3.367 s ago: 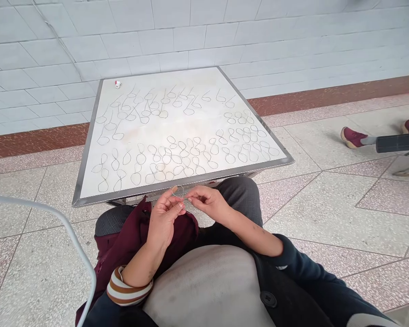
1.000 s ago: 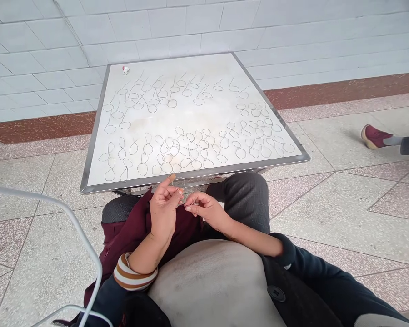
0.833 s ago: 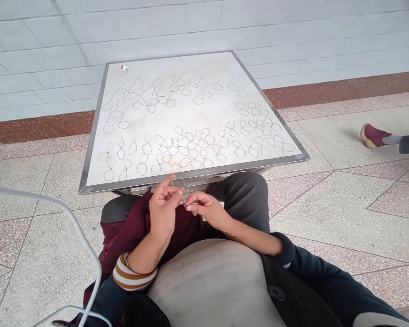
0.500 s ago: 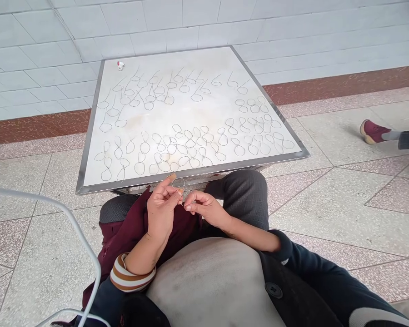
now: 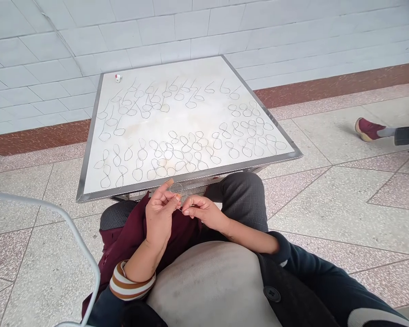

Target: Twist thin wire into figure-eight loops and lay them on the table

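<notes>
The left grip (image 5: 158,220) is closed on a thin wire loop (image 5: 182,188), pinching it low down between thumb and fingers, with the ring standing up above the thumb and the raised index finger beside its left edge. The right grip (image 5: 202,211) is just to the right of the left one, thumb and fingertips drawn together on the wire's lower end, which runs in a short stretch between the two grips. Both are held in front of the near edge of the worktop (image 5: 197,120), over the lap.

Just beyond the grips, along the near part of the white, grey-edged worktop, lie many figure-eight wires (image 5: 226,131), some overlapping, spreading to the left and to the far right of the grips. Farther from the grips are single-loop wires (image 5: 191,105), each with a straight tail, mostly pointing away. A small red and white object (image 5: 118,78) sits at the far left corner, well apart from both grips.

Below the left grip, dark red cloth (image 5: 187,227) lies across the lap, and a striped cuff (image 5: 131,284) is rolled at that wrist. To the right of the right grip rises a grey-trousered knee (image 5: 243,195). Well off to the right, another person's dark red shoe (image 5: 370,129) rests on the floor (image 5: 327,204).
</notes>
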A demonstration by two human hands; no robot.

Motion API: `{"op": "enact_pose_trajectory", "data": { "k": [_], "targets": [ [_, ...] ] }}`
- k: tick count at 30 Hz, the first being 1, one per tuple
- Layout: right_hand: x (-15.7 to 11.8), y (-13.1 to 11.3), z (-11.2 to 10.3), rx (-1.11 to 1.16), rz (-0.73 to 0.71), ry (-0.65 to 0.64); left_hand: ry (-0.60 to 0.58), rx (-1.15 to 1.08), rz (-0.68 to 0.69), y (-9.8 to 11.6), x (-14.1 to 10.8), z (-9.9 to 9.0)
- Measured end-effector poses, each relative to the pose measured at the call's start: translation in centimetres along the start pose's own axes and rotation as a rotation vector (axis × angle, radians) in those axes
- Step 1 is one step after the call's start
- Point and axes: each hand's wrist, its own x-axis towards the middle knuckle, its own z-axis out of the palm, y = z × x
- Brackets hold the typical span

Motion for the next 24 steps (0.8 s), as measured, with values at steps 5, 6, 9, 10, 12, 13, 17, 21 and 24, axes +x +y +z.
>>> {"op": "enact_pose_trajectory", "data": {
  "k": [5,6,9,10,12,13,17,21,24],
  "targets": [
    [-0.24,0.14,0.25,0.075,0.005,0.007,0.035,0.017,0.044,0.01,-0.15,0.01],
    [-0.24,0.15,0.33,0.098,-0.006,0.017,0.04,0.018,0.045,0.03,-0.19,-0.01],
    [-0.2,0.06,0.56,0.103,-0.032,0.066,0.038,0.002,0.032,0.17,-0.37,-0.06],
    [-0.18,0.01,0.62,0.085,-0.033,0.077,0.032,-0.012,0.027,0.23,-0.43,-0.06],
    [-0.18,-0.06,0.66,0.051,-0.034,0.096,0.024,-0.043,0.015,0.31,-0.52,-0.08],
    [-0.19,-0.07,0.65,0.037,-0.036,0.1,0.022,-0.058,0.006,0.32,-0.55,-0.1],
    [-0.3,0.09,0.52,-0.01,-0.031,0.082,0.01,-0.101,-0.027,0.12,-0.47,-0.22],
    [-0.27,0.33,0.43,0.017,-0.012,0.072,0.002,-0.108,-0.013,-0.12,-0.3,-0.33],
    [-0.18,0.43,0.4,0.055,-0.003,0.072,-0.015,-0.092,-0.005,-0.11,-0.28,-0.31]
  ]
}}
